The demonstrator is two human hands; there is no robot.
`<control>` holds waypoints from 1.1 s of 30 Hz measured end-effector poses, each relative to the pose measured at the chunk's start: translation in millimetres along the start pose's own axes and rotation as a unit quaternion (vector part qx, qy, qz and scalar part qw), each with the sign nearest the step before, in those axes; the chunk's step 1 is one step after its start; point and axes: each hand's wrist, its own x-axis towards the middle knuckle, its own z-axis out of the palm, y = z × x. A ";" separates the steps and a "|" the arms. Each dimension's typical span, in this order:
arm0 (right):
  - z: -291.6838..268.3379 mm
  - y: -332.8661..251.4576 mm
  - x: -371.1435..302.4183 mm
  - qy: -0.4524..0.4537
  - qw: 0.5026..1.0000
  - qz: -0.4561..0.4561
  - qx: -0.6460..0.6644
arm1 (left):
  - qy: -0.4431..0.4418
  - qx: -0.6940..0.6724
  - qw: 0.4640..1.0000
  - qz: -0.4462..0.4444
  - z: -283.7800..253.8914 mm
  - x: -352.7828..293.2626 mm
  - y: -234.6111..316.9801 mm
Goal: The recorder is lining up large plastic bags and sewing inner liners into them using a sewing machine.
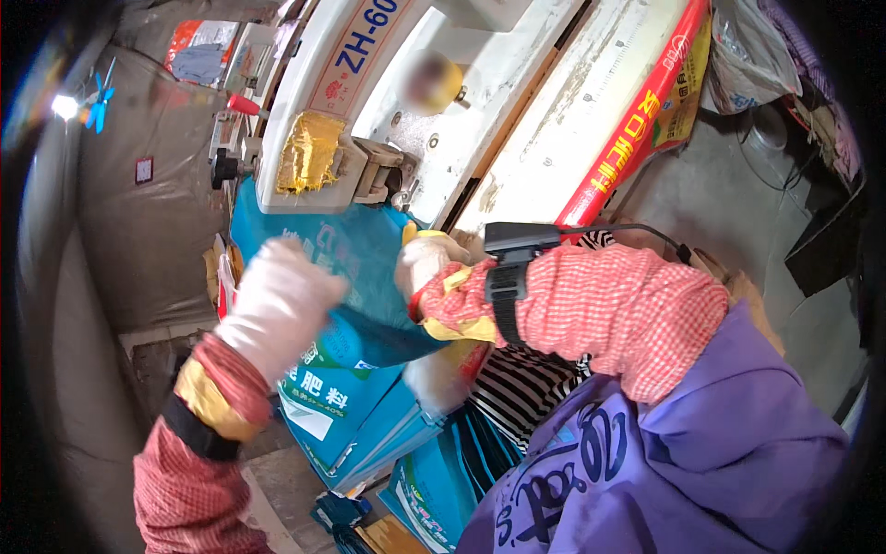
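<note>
A blue printed woven bag (369,242) lies under the head of a white industrial sewing machine (282,171), with its lower part hanging toward me. My right hand (430,258), in a pale glove, is closed at the bag's right edge, close to the machine's metal foot. My left hand (293,282), in a white glove, is over the bag's left side, smeared by motion. Its fingers cannot be made out, nor whether it touches the bag. Below hangs a stack of similar blue bags (346,402).
More folded blue bags (438,489) lie near my lap. A white worktable (544,120) with a red strip (637,115) along its edge runs to the upper right. A small blue fan (100,103) stands at the far left. A plastic bag (752,55) hangs upper right.
</note>
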 end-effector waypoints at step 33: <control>13.6 40.8 65.3 -0.062 -0.534 0.141 -0.831 | 0.252 -0.396 0.818 -0.331 80.8 -129.9 102.2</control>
